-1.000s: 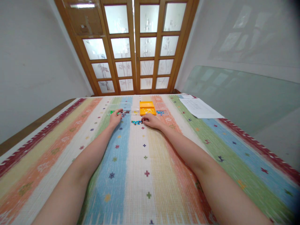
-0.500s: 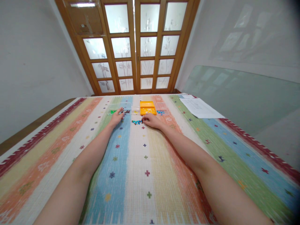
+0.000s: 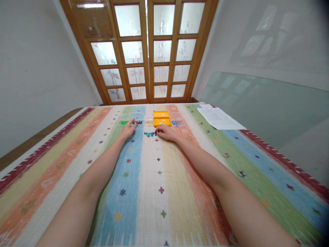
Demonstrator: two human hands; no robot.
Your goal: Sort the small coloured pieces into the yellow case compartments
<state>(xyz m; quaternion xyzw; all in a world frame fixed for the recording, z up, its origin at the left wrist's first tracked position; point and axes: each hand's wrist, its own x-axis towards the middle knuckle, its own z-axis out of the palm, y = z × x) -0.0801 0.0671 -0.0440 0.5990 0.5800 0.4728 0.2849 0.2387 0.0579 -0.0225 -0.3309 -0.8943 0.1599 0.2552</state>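
My right hand (image 3: 166, 132) rests on the cloth with its fingers curled and tips pressed together at the right end of a short row of tiny blue and dark pieces (image 3: 149, 134). What those fingertips pinch is too small to make out. To the left, my left hand (image 3: 128, 129) has its fingers apart, beside the dark brown pieces (image 3: 139, 122) in a clear plastic box. It appears to hold nothing. Green pieces (image 3: 124, 122) lie on its other side. Just behind my right hand stands an open orange case (image 3: 161, 114) with pale pieces in its near half.
Blue pieces (image 3: 176, 123) lie in a clear container right of the orange case, and yellow pieces (image 3: 148, 122) in another to its left. A printed paper sheet (image 3: 218, 118) is at the table's far right. A striped tablecloth (image 3: 151, 192) covers the table.
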